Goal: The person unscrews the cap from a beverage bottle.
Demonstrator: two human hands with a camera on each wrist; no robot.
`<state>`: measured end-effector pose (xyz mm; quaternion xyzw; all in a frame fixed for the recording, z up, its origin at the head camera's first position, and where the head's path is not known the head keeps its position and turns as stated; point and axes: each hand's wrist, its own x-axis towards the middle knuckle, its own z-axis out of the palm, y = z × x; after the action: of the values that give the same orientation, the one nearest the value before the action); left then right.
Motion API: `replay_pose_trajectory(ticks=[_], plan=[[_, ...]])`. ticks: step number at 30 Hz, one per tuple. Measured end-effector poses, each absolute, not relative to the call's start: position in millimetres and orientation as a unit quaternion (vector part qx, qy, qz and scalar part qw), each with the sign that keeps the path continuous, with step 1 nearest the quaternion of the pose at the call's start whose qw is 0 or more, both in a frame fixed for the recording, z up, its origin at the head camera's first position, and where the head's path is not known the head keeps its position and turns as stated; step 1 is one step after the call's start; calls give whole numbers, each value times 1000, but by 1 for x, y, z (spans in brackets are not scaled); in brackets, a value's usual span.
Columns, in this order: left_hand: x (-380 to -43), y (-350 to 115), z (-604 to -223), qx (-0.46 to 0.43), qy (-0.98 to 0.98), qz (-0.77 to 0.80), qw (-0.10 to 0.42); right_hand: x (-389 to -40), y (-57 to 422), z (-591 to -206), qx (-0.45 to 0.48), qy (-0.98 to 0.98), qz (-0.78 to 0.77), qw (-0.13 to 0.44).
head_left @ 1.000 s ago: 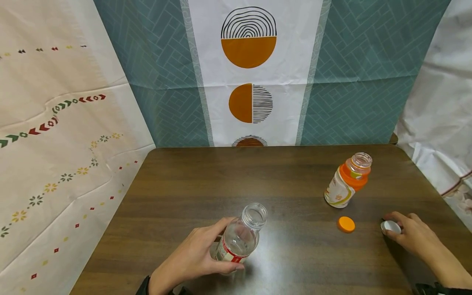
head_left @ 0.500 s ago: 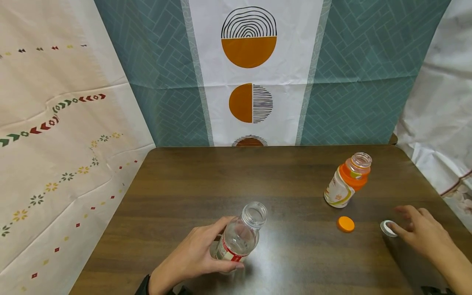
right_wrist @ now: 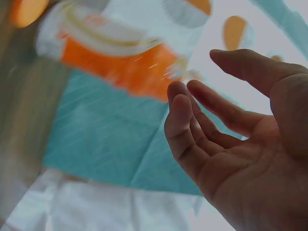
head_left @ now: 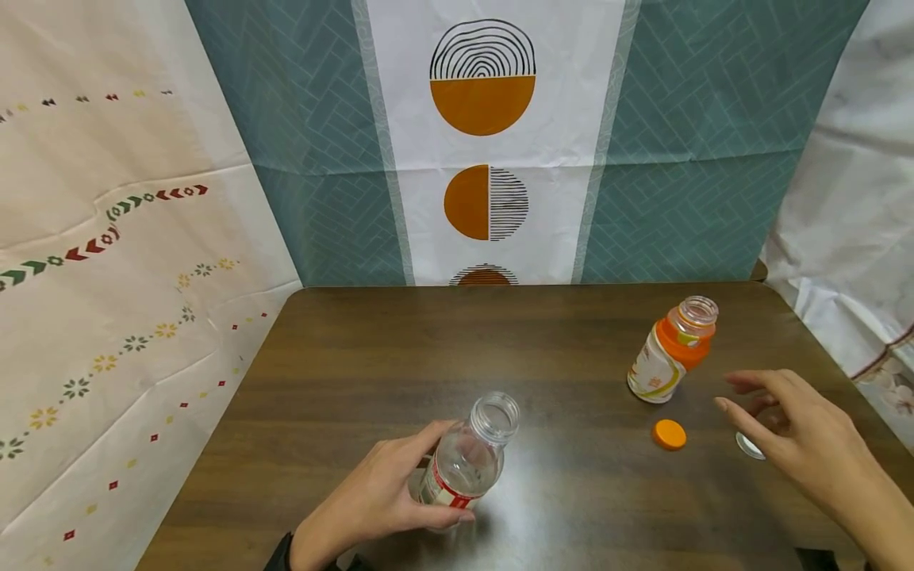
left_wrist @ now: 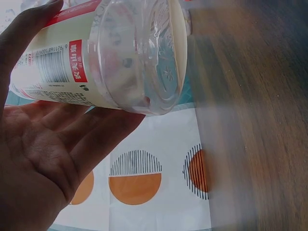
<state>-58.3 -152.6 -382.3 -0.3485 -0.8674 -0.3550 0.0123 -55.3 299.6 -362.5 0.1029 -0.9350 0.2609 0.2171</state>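
Observation:
My left hand point(head_left: 389, 484) grips a clear plastic bottle point(head_left: 467, 460) with a red and cream label, its mouth uncapped and tilted slightly right. In the left wrist view the bottle's clear base point(left_wrist: 166, 62) faces the table side, with thumb and fingers around the label. My right hand point(head_left: 800, 428) holds nothing and hovers with loosely bent fingers over a white cap point(head_left: 748, 446), partly hidden behind it. Left of that hand stands an uncapped orange bottle point(head_left: 671, 353) with a white label; it appears blurred in the right wrist view. An orange cap point(head_left: 669, 434) lies in front of it.
The brown wooden table point(head_left: 343, 357) ends at a teal and white patterned cloth point(head_left: 493, 182) hanging behind it. Pale cloths point(head_left: 143, 317) hang on the left and right sides.
My right hand has let go of the white cap, leaving it on the table, and moved up, fingers spreading. The left hand and its bottle have stayed nearly still.

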Motion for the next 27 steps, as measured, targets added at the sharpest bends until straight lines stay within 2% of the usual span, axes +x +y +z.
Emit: replay_pose_trajectory(ticks=[5,10,27], plan=[[-58,-153,-383,-343,-868,-359,10,-52,269,-343,123,-914,331,198],[-59,-153,-384,-346,-870,-351,19,-55,235,-331,202,-882,383,187],[-60,-153,-383,-339,-873,-350,21,-64,137,-311,317,-811,489,42]])
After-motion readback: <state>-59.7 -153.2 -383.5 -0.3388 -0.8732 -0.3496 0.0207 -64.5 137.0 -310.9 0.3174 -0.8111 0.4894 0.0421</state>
